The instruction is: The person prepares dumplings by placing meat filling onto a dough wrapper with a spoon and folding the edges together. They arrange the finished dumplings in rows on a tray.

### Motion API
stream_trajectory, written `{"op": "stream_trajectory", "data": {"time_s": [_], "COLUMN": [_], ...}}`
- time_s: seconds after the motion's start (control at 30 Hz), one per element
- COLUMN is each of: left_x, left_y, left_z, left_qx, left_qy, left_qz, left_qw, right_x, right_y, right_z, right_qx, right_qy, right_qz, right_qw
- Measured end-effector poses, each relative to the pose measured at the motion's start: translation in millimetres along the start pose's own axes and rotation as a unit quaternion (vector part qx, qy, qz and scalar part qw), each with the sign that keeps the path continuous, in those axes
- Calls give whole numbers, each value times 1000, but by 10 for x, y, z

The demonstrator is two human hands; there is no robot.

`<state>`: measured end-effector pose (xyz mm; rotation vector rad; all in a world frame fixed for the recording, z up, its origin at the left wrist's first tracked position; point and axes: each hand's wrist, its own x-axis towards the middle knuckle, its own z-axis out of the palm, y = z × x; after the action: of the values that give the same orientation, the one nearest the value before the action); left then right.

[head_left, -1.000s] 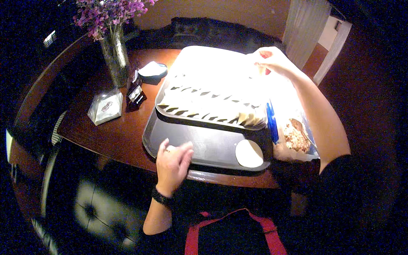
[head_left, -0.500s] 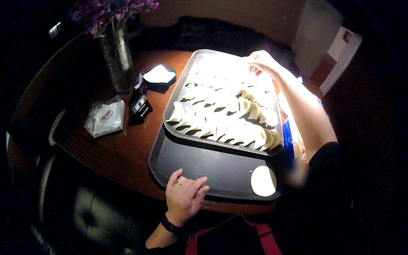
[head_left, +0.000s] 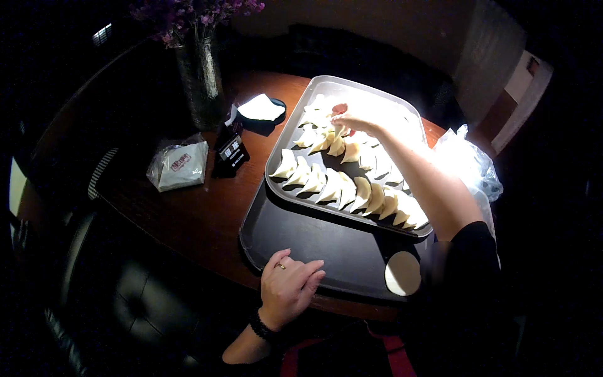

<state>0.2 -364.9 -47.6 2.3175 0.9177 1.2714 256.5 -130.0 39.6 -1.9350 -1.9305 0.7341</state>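
Rows of pale folded dumplings [head_left: 361,193] stand on a grey tray [head_left: 405,114]. Over the tray's far part, my right hand [head_left: 355,120] reaches in from the right, its fingers closed around a dumpling among the back rows; glare and the hand hide part of the grip. A second dark tray [head_left: 301,229] lies beneath, jutting out toward me. On its right end rests a flat round dough wrapper [head_left: 402,274], partly shaded. My left hand [head_left: 290,284], wearing a ring and a black bracelet, hovers by the lower tray's front edge, loosely bent, fingers apart and holding nothing.
Left on the wooden table [head_left: 157,213] are a packet of napkins [head_left: 182,166], a small black stand [head_left: 230,151], a dark holder with white paper [head_left: 262,108] and a glass vase [head_left: 200,85] with purple flowers. A clear plastic bag [head_left: 470,160] sits right of the trays.
My right hand has moved left across the far part of the tray, onto the back rows of dumplings. My left hand has stayed near the front edge. The whole view has shifted slightly.
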Motion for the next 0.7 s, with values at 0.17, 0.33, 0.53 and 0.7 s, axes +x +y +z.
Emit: {"op": "stream_trajectory", "data": {"time_s": [0.17,0.33,0.53,0.7], "left_x": [14,-3,-13,-13], "left_y": [-5,-9,-5,-25], "left_z": [-4,2,-14,-17], "left_qx": [8,12,2,12], "left_qy": [-3,2,5,4], "left_qz": [16,26,11,23], "left_qw": [1000,1000,1000,1000], "right_x": [246,440,467,402], "right_y": [-72,-294,-583,-509], "right_z": [155,279,510,521], "right_qx": [-8,-20,-31,-137], "right_qy": [-12,19,25,61], "right_qz": [-60,-91,-37,-117], "right_qw": [998,996,999,982]}}
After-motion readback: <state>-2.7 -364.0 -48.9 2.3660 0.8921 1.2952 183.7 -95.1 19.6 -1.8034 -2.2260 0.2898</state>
